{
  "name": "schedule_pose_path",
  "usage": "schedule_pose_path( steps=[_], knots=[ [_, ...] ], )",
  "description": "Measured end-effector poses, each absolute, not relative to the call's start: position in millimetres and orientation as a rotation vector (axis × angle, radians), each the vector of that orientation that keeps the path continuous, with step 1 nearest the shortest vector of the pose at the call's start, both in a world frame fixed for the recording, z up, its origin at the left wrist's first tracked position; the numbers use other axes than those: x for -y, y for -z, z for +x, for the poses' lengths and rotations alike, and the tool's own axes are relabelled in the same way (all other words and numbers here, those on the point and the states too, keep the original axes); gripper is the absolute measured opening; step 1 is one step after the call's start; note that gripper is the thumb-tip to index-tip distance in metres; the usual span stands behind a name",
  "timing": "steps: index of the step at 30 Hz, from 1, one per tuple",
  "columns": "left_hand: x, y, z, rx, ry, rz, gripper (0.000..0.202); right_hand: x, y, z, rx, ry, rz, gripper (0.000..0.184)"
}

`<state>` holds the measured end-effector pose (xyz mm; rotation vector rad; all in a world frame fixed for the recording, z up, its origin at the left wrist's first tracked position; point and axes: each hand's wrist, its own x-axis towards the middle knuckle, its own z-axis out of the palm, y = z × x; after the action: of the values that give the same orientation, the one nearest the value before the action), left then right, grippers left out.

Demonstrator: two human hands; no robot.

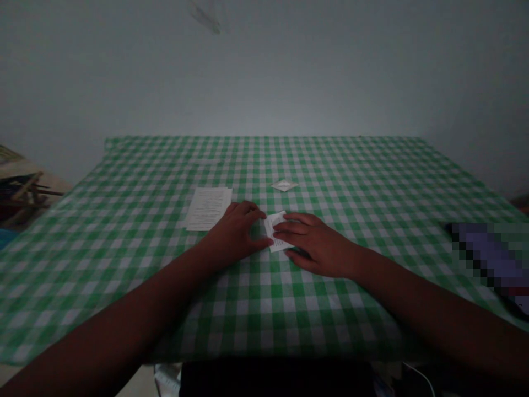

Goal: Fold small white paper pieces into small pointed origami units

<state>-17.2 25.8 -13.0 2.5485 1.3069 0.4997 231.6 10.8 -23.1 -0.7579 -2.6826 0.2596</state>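
- Paper, small and white, lies on the checked table before me.
- My left hand has thumb and forefinger spread apart, tips at the paper's left edge.
- My right hand rests its parted fingers across the paper.
- Printed sheets lie just beside my left hand; a diamond-shaped piece lies beyond the paper.

Both bare forearms slant inward from the lower corners. The left hand is turned palm down, its thumb and forefinger parted; the right hand, palm down too, points its slightly spread fingers leftward.
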Motion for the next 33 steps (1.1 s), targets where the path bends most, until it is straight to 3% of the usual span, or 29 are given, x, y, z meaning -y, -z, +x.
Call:
schedule_pose_path(
  steps=[8,14,26,33],
  knots=[
    [-28,9,-22,-1.282,-0.475,2.479,0.032,-11,23,232,2.692,-0.257,-0.753,0.044],
    [-29,11,-23,-1.28,-0.493,2.46,0.032,-10,21,232,2.737,-0.165,-0.688,0.036],
    [-34,9,-26,-1.281,-0.523,2.474,0.029,-9,22,231,2.745,-0.196,-0.678,0.037],
    [-33,3,-30,-1.222,-0.345,2.576,0.025,-9,22,231,2.751,-0.205,-0.67,0.037]
  ],
)
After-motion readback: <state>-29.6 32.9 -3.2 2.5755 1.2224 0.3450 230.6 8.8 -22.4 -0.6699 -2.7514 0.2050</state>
